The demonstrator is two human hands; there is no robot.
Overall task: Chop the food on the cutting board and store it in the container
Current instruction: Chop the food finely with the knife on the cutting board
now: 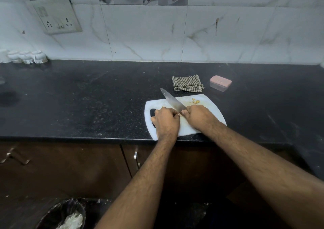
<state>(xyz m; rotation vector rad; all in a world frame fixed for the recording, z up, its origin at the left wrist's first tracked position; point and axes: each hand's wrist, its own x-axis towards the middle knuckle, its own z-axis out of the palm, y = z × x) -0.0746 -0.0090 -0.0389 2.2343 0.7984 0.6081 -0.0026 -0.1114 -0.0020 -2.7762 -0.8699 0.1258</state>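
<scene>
Down at the very bottom, a bin lined with a black bag holds some pale crumpled waste. Above it run dark brown cupboard doors with metal handles, under the edge of a black speckled counter.

Right at the counter's front edge lies a white cutting board, its handle slot towards the left. Both hands meet over the middle of it. The left hand has its fingers curled down, knuckles up, bunched over something on the board; the food under them is hidden, so what exactly they pinch cannot be told. The right hand is curled round the handle of a knife, with the thumb tip just touching the left hand's fingers. The blade slants away to the upper left, its tip reaching past the board's far edge. A few small yellowish pieces of food sit on the far part of the board, to the right of the blade and apart from the hands.

Just beyond the board lies a folded checked cloth. To its right, near but not touching, stands a small clear container with a pink lid on it.

Farther back on the left, white cups sit upside down against the marble-tiled wall. A switch plate with sockets is on the wall above them.
</scene>
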